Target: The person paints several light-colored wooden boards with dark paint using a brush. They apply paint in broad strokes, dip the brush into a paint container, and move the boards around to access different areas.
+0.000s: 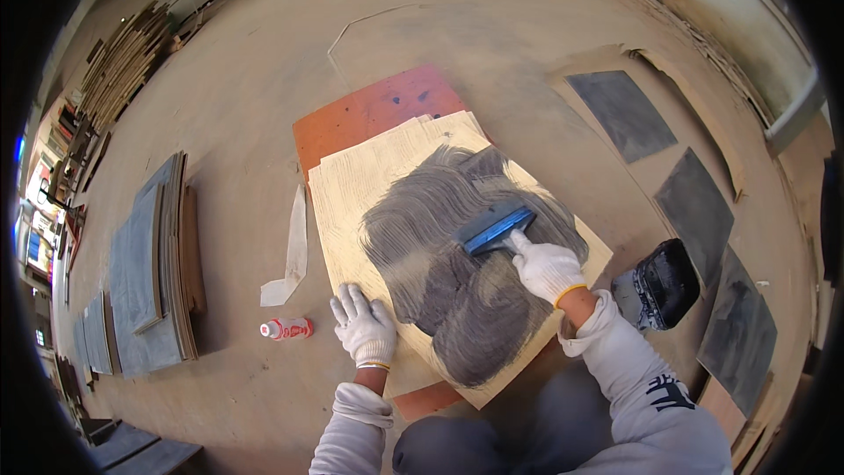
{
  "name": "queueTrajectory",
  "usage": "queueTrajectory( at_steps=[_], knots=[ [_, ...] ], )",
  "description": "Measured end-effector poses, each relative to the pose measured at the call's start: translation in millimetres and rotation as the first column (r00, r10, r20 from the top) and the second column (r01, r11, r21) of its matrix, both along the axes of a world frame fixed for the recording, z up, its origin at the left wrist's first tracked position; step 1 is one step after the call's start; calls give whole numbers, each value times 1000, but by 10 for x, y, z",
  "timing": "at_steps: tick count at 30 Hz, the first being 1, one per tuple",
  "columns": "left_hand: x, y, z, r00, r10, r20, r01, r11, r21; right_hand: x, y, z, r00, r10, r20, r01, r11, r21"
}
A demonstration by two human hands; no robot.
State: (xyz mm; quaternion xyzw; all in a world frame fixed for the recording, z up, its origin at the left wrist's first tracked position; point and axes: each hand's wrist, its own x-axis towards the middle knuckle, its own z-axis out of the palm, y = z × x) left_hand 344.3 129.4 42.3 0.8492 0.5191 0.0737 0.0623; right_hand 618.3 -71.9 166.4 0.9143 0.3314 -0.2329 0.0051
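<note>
My right hand (549, 271), in a white knit glove, grips the handle of a wide blue brush (498, 229). The brush head rests on a pale wood-grain board (345, 211), the top one of a stack. Dark grey streaky paint (422, 211) covers much of the board in curved strokes, while its left edge stays pale. My left hand (364, 327), gloved too, lies with fingers spread at the board's left edge. Right of my right hand is a black paint-smeared container (665, 286) with dark contents. A reddish-orange panel (382, 114) lies beneath the stack's far end.
A red and white bottle (287, 328) lies on the floor by my left hand, near a pale strip (290, 251). Dark panels (621, 114) lie along the right. Grey boards (141, 264) lean in a stack at left. Timber (127, 62) is piled at far left.
</note>
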Motion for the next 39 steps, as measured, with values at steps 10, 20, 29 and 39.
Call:
queueTrajectory(
  at_steps=[10, 20, 29, 39],
  knots=[
    [82, -53, 28, 997, -23, -70, 18, 998, -61, -674, -381, -699, -29, 36, -999, 992, -119, -33],
    [59, -23, 34, 994, -29, -101, 29, 1000, -11, -85, 198, -570, -277, 435, -857, 875, -255, -412],
    [41, -9, 46, 995, -28, -99, 30, 999, 15, -157, -592, -730, -315, 543, -779, 767, -338, -545],
    [65, -10, -80, 992, -52, -112, 52, 999, -3, 10, -342, -742, -217, 615, -758, 765, -374, -524]
  ],
)
